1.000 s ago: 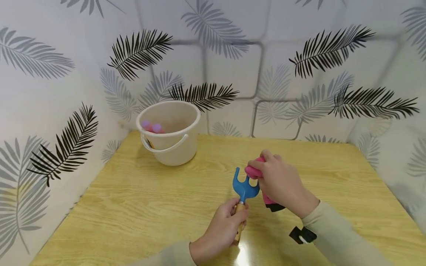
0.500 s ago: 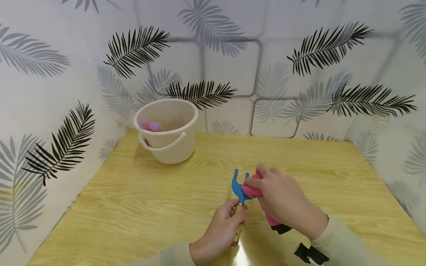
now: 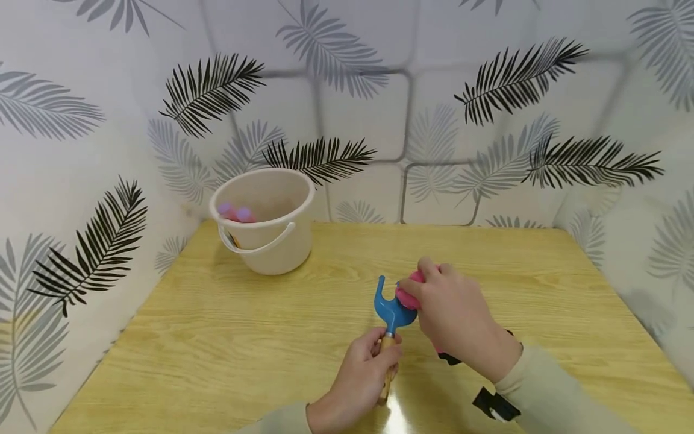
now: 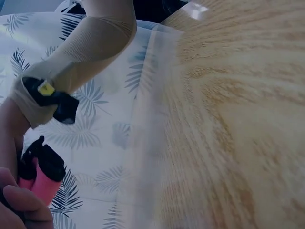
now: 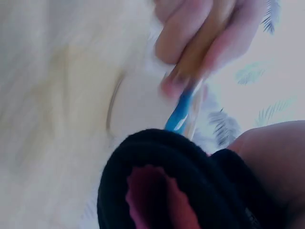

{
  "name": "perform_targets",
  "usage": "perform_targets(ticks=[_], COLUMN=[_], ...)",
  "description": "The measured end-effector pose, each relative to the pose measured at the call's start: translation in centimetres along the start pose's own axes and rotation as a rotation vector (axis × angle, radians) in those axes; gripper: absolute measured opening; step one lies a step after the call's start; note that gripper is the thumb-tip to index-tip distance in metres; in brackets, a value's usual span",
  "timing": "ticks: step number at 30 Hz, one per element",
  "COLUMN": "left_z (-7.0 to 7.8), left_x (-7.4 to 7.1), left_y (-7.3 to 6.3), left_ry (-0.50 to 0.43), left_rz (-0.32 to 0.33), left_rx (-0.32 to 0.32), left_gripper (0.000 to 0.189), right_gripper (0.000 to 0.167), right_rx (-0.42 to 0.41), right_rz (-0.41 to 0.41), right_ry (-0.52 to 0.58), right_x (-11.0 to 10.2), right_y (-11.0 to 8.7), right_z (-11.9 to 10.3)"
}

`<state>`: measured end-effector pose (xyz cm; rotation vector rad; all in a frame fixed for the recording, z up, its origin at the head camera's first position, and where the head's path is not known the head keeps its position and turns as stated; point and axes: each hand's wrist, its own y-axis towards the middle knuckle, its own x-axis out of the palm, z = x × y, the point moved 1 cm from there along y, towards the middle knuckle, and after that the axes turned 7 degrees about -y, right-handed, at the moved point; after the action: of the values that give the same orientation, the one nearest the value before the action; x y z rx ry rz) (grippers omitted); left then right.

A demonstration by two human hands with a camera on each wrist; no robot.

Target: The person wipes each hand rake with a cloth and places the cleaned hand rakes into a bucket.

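A small blue hand fork (image 3: 391, 314) with a wooden handle is held upright over the table, tines away from the body. My left hand (image 3: 359, 372) grips its handle. From the right, my right hand (image 3: 458, 310) pinches a soft pink cloth piece with a black cuff (image 3: 406, 298), bunched against the fork's right-side tines and covering part of them. In the right wrist view the black cuff (image 5: 147, 143) gapes open in front, showing a pink inside; the fork's blue neck (image 5: 178, 114) shows behind it. Pink cloth with black edging (image 4: 46, 183) also hangs below the right hand in the left wrist view.
A white bucket (image 3: 284, 253) with a handle stands at the back left of the wood-grain table (image 3: 228, 349). Pink and purple items (image 3: 238, 214) lie inside it. Leaf-patterned sheeting (image 3: 347, 108) surrounds the table at the back and sides.
The right hand slid the cloth down the fork toward its neck, then back up along the right-side tines. The left hand kept its grip on the handle. The head view shifted slightly.
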<state>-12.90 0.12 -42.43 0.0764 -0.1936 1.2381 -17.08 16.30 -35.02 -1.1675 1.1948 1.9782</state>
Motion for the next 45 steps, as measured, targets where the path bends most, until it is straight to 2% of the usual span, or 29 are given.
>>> perform_targets(ticks=[7, 12, 18, 21, 24, 28, 31, 35, 41, 45], left_z=[0.2, 0.5, 0.5, 0.4, 0.3, 0.3, 0.4, 0.6, 0.7, 0.7], left_x=[-0.6, -0.9, -1.1, -1.2, -1.4, -1.6, -1.8, -1.9, -1.7, -1.5], left_y=[0.2, 0.0, -0.2, -0.3, -0.4, -0.3, -0.3, -0.3, -0.3, -0.2], left_ry=[-0.012, -0.032, -0.031, -0.015, -0.002, 0.002, 0.016, 0.035, 0.016, 0.001], left_rz=[0.04, 0.038, 0.041, 0.036, 0.028, 0.033, 0.036, 0.033, 0.027, 0.043], left_rx=[-0.029, -0.021, -0.025, -0.028, -0.025, -0.031, -0.038, -0.037, -0.03, -0.056], left_gripper=[0.025, 0.022, 0.022, 0.025, 0.026, 0.018, 0.016, 0.02, 0.027, 0.03], right_gripper=[0.037, 0.039, 0.039, 0.038, 0.037, 0.031, 0.024, 0.027, 0.036, 0.037], right_rx=[-0.094, -0.111, -0.097, -0.103, -0.147, -0.233, -0.255, -0.226, -0.147, -0.126], right_rz=[-0.008, 0.043, 0.126, 0.142, 0.127, 0.069, 0.025, -0.025, -0.023, -0.077], right_ry=[0.067, 0.085, 0.061, 0.043, 0.036, 0.039, 0.019, -0.015, -0.054, -0.013], right_x=[-1.4, -1.5, -0.5, -0.3, -0.5, -1.4, -1.9, -1.7, -0.4, -0.5], right_y=[-1.3, -1.6, -0.6, 0.2, 0.5, 0.4, 0.7, 2.0, 4.4, 4.3], right_z=[-1.7, -2.5, -2.7, -2.7, -2.9, -3.7, -4.2, -4.3, -3.5, -2.8])
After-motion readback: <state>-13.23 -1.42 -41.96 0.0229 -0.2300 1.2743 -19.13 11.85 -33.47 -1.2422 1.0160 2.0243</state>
